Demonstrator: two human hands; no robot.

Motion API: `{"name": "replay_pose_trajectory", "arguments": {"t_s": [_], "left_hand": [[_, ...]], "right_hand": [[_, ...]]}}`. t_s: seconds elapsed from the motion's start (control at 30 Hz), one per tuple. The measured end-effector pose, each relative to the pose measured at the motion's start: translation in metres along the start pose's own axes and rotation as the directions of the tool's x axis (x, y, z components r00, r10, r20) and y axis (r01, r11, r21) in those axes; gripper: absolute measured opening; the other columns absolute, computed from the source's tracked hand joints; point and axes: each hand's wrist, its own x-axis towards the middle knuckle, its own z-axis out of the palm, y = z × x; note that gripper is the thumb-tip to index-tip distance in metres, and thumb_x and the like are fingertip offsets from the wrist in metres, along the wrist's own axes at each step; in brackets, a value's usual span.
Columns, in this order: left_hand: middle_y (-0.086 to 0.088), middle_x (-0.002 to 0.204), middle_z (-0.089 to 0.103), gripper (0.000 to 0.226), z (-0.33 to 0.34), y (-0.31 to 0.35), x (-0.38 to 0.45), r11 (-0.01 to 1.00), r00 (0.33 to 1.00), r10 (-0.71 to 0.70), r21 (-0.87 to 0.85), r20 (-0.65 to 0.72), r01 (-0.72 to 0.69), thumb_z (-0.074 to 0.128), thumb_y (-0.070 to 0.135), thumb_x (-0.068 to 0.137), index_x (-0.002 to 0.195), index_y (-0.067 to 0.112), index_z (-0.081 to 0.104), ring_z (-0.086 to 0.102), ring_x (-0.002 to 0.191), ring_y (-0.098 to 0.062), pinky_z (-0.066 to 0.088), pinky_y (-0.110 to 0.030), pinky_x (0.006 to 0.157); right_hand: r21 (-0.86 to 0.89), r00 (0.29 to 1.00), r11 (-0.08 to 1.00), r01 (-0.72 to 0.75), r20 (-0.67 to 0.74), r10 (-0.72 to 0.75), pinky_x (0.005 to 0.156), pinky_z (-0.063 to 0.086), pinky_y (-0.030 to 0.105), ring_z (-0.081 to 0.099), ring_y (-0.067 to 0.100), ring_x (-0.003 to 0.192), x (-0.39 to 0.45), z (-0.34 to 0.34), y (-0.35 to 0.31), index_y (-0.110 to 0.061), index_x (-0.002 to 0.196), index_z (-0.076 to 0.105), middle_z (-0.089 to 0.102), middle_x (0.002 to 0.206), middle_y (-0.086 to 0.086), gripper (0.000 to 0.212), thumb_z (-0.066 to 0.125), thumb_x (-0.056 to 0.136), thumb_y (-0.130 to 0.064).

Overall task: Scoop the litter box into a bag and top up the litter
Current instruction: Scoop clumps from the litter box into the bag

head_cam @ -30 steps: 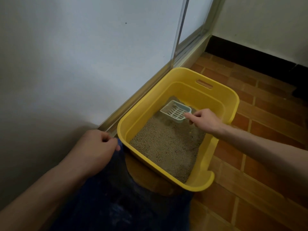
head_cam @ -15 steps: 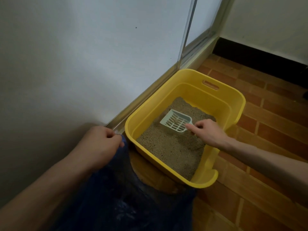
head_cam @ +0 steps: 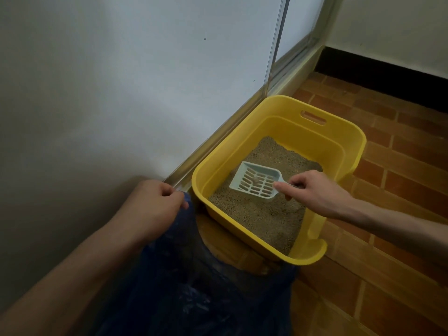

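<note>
A yellow litter box point(head_cam: 244, 146) stands on the floor against the wall, partly filled with grey-brown litter point(head_cam: 264, 217). My right hand point(head_cam: 312, 192) grips the handle of a pale slotted scoop point(head_cam: 257, 183), index finger stretched along it. The scoop's head is just above the litter in the middle of the box, with a small clump on its slots. My left hand point(head_cam: 155, 204) grips the rim of a dark blue plastic bag point(head_cam: 206, 287), which hangs open just in front of the box's near left corner.
A white wall point(head_cam: 121, 93) and a metal sliding-door track point(head_cam: 218, 137) run along the left of the box. Brown brick-pattern floor tiles point(head_cam: 388, 166) lie to the right, with a black skirting point(head_cam: 388, 81) at the far wall.
My right hand has drawn the scoop back from the far end towards the middle of the box and levelled it. My left hand keeps its hold on the bag.
</note>
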Motion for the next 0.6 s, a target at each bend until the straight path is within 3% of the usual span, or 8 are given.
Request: {"name": "replay_pose_trajectory", "arguments": {"t_s": [0.13,0.27,0.37,0.6], "left_hand": [[-0.003,0.056,0.043,0.023,-0.004,0.0,-0.002,1.0,1.0,-0.01,-0.01,-0.011,0.01,0.06,0.018,0.096,0.079,0.009,0.071,0.039,0.048,-0.014,0.031,-0.026,0.048],[-0.002,0.057,0.045,0.024,-0.007,0.001,-0.004,0.999,0.999,-0.042,-0.006,-0.004,0.042,0.057,0.019,0.098,0.079,0.012,0.071,0.041,0.045,-0.011,0.031,-0.023,0.042],[-0.003,0.056,0.044,0.021,-0.009,0.0,-0.006,0.999,0.999,-0.051,-0.018,-0.018,0.051,0.058,0.017,0.096,0.085,0.006,0.072,0.039,0.037,-0.007,0.029,-0.018,0.035],[-0.004,0.071,0.052,0.018,-0.009,0.003,-0.012,0.998,0.998,-0.063,-0.028,0.011,0.064,0.056,0.019,0.099,0.087,0.012,0.068,0.048,0.058,-0.013,0.036,-0.025,0.049]], "right_hand": [[0.084,0.996,0.996,0.034,0.075,-0.04,0.045,0.031,0.029,0.04,0.011,0.046,-0.019,-0.009,-0.032,-0.018,0.073,0.071,0.048,0.052,-0.003,0.054,0.053,0.09,-0.067],[0.145,0.984,0.987,0.063,0.155,-0.086,0.047,0.033,0.031,0.04,0.014,0.048,-0.038,-0.013,-0.061,-0.019,0.074,0.071,0.051,0.058,0.008,0.054,0.052,0.085,-0.069],[0.139,0.97,0.987,0.085,0.213,-0.114,0.044,0.029,0.024,0.037,0.008,0.046,-0.049,-0.009,-0.078,-0.019,0.075,0.071,0.044,0.053,-0.002,0.053,0.053,0.082,-0.068],[0.035,0.923,0.978,0.207,0.323,-0.207,0.046,0.035,0.034,0.043,0.015,0.047,-0.054,0.01,-0.099,-0.025,0.076,0.069,0.056,0.061,0.008,0.056,0.047,0.079,-0.076]]}}
